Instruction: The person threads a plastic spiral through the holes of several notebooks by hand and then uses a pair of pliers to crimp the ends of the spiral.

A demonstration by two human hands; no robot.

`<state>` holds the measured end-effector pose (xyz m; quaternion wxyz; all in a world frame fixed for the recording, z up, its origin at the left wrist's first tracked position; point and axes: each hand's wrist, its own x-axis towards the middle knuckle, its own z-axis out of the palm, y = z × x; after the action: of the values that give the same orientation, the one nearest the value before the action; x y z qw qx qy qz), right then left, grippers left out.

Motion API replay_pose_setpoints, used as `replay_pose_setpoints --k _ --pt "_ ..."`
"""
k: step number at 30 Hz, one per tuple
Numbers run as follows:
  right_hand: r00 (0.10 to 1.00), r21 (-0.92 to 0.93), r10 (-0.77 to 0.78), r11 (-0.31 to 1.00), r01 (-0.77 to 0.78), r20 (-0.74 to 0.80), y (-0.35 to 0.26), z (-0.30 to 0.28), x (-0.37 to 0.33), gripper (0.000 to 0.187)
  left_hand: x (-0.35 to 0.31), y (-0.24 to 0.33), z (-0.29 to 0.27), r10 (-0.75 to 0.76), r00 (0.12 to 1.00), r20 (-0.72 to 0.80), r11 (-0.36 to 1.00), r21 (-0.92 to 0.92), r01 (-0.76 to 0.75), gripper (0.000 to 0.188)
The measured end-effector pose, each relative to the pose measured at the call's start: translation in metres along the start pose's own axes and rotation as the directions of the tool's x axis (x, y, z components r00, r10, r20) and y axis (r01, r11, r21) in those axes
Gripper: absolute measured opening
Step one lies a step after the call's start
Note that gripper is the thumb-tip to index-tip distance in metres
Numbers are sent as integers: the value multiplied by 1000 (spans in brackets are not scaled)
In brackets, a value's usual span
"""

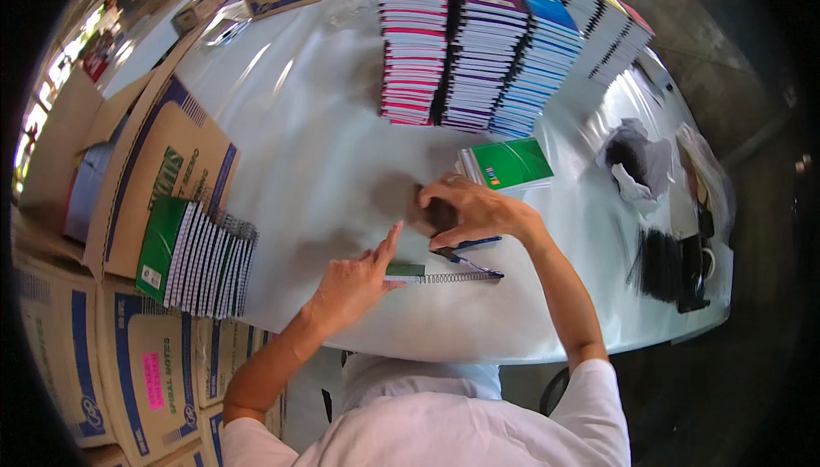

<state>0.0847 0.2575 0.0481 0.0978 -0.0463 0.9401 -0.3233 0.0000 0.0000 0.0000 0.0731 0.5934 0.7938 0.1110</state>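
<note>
My left hand is at a small green notebook seen nearly edge-on, its thumb along the near side and index finger pointing away. A thin wire coil sticks out to the right from the notebook's edge. Just beyond, my right hand curls its fingers and thumb around a dark brown thing, too blurred to name. Under that hand lies a blue-handled tool, perhaps pliers, its dark end touching the coil's right tip. Behind the right hand is a short stack of green notebooks.
Tall stacks of pink, purple and blue notebooks stand at the back. At left, spiral-bound green notebooks lean by an open carton. On the right are black coils and a white bag.
</note>
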Motion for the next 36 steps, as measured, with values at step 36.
replay_pose_setpoints --k 36 --pt "961 721 -276 669 183 13 18 33 -12 60 28 -13 -15 49 997 53 994 -98 -44 100"
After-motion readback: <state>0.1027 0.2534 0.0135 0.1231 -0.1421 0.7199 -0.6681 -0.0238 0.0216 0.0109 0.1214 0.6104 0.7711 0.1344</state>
